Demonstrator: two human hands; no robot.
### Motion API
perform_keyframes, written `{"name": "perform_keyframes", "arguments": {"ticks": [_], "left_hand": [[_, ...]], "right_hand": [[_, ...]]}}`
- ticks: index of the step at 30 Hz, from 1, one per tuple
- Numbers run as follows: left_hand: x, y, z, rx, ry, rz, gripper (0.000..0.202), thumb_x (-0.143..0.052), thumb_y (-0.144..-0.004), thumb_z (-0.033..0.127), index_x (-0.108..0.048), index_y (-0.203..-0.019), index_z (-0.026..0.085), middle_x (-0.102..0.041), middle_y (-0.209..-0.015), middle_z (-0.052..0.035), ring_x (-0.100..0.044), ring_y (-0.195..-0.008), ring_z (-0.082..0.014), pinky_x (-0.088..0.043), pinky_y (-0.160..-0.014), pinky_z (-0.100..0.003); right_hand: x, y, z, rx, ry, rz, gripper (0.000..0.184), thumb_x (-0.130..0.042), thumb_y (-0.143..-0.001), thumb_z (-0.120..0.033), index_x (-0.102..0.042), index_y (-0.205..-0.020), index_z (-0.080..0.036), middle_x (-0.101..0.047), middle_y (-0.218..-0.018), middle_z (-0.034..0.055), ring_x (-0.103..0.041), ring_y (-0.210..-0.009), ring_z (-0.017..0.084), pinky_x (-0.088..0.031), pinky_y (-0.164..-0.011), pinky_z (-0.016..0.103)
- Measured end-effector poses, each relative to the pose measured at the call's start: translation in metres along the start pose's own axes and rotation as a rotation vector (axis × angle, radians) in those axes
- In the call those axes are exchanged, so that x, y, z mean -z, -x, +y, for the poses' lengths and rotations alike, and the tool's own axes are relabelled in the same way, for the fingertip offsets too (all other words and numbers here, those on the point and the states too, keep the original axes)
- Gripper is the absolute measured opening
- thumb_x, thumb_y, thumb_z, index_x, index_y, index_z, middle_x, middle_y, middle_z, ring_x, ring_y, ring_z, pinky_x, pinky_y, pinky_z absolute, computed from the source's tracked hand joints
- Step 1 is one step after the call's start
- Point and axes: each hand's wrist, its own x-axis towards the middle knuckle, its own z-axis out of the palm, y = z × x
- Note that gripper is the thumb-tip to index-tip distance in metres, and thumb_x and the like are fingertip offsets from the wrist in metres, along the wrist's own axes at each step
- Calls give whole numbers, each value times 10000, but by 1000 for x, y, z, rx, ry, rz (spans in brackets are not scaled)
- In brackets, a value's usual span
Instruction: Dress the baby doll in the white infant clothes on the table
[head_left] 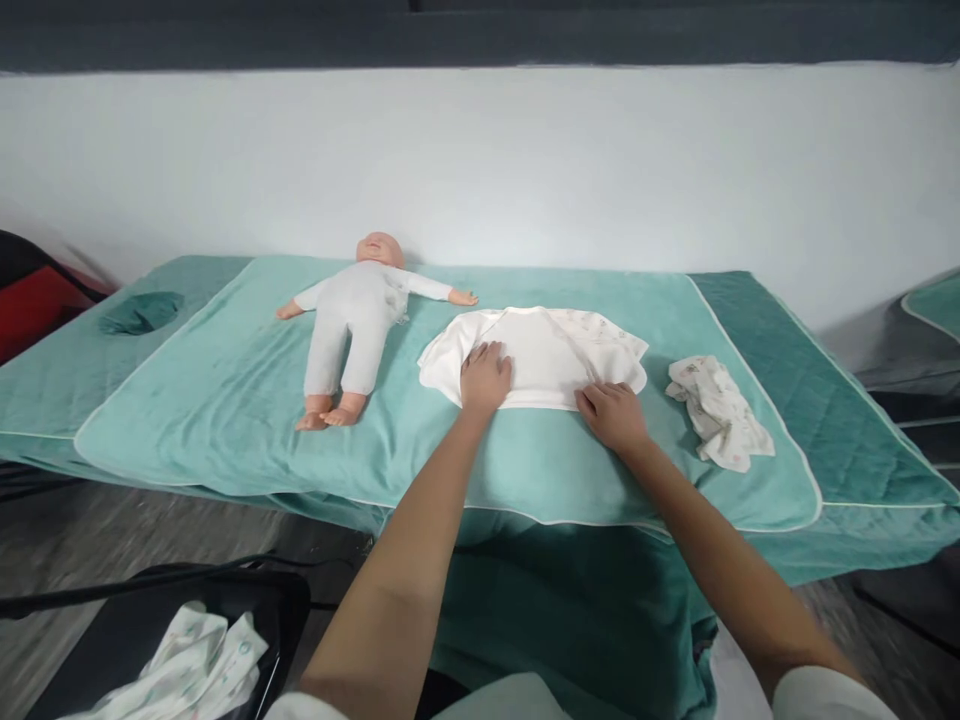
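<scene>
A white baby garment [541,355] with a faint print on parts of it lies spread out on the green bed cover. My left hand [486,378] rests flat on its left part, fingers stretched out and a little apart. Near the lower right edge, my right hand [613,415] presses on the cloth with slightly bent fingers, and small creases show beside them. A baby doll [352,320] in a white suit lies on its back to the left, one arm reaching toward the garment. To the right is a crumpled white printed cloth [720,410].
The green cover [225,400] lies over a bed against a white wall [480,170]. A dark hole [142,313] shows at the bed's left end. Below left, printed cloths [199,665] lie on a black seat [97,650], with a black cable [135,585] crossing nearby.
</scene>
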Motion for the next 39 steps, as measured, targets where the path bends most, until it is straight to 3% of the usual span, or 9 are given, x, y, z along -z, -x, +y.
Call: {"name": "perform_keyframes", "arguments": {"ticks": [5, 9, 14, 21, 24, 28, 31, 34, 39], "left_hand": [[1, -1, -2, 8, 79, 38, 374, -502, -999, 318, -675, -1316, 221, -692, -1396, -85, -561, -1403, -251, -388, -1221, -474], [0, -1, -3, -2, 110, 52, 320, -517, -999, 317, -702, -1251, 246, -706, -1379, -46, -569, -1395, -244, -368, -1230, -483], [0, -1, -4, 19, 145, 58, 298, -518, -1001, 301, -704, -1228, 245, -720, -1357, -38, -588, -1375, -229, -376, -1223, -464], [-2, -1, -4, 13, 110, 74, 247, -510, -1004, 289, -714, -1140, 259, -727, -1346, -13, -597, -1362, -209, -392, -1212, -439], [-3, -1, -4, 14, 82, 80, 238, -504, -1008, 293, -716, -1112, 265, -731, -1338, -5, -599, -1356, -195, -398, -1210, -418], [-4, -1, -5, 10, 65, 84, 246, -491, -1012, 291, -712, -1118, 266, -730, -1339, 3, -600, -1349, -183, -393, -1216, -403], [-5, -1, -5, 10, 55, 91, 245, -490, -1012, 292, -709, -1118, 268, -730, -1340, 5, -600, -1346, -185, -398, -1208, -397], [-5, -1, -5, 4, 60, 94, 240, -489, -1012, 293, -708, -1108, 268, -734, -1331, 6, -604, -1339, -186, -402, -1201, -400], [-5, -1, -5, 6, 47, 84, 242, -488, -1014, 291, -711, -1103, 263, -728, -1344, 5, -597, -1349, -189, -394, -1207, -403]], "right_hand": [[4, -37, 44, -235, -189, 125, 320, -450, -1011, -378, -635, -809, -213, -695, -844, 72, -607, -786, 208, -398, -741, 320], [-5, -75, 99, -556, -181, 324, 266, -584, -855, -316, -661, -1063, -168, -673, -1169, 163, -580, -1091, 294, -431, -982, 426], [-26, -76, 125, -775, -181, 279, 251, -672, -780, -407, -618, -887, -186, -635, -1134, 172, -540, -1115, 333, -406, -1046, 537], [-22, -72, 136, -731, -453, 182, 317, -690, -675, -284, -606, -971, -207, -641, -907, 44, -581, -839, 227, -489, -873, 403], [-19, -88, 151, -726, -403, 330, 275, -606, -689, -201, -613, -964, -190, -631, -925, 70, -579, -855, 240, -483, -897, 434], [-20, -93, 162, -720, -288, 608, 401, -496, -705, -93, -563, -1093, -169, -577, -1170, 166, -571, -1022, 291, -450, -981, 512], [-24, -86, 154, -604, -235, 671, 412, -504, -690, -76, -566, -1085, -172, -555, -1224, 183, -541, -1169, 320, -427, -1043, 534], [-26, -80, 139, -481, -252, 593, 343, -495, -767, -123, -581, -1095, -175, -582, -1204, 167, -547, -1196, 300, -456, -1028, 500], [-24, -81, 116, -451, -291, 262, 186, -484, -892, -255, -644, -968, -199, -678, -1015, 124, -597, -960, 265, -478, -854, 402]]}}
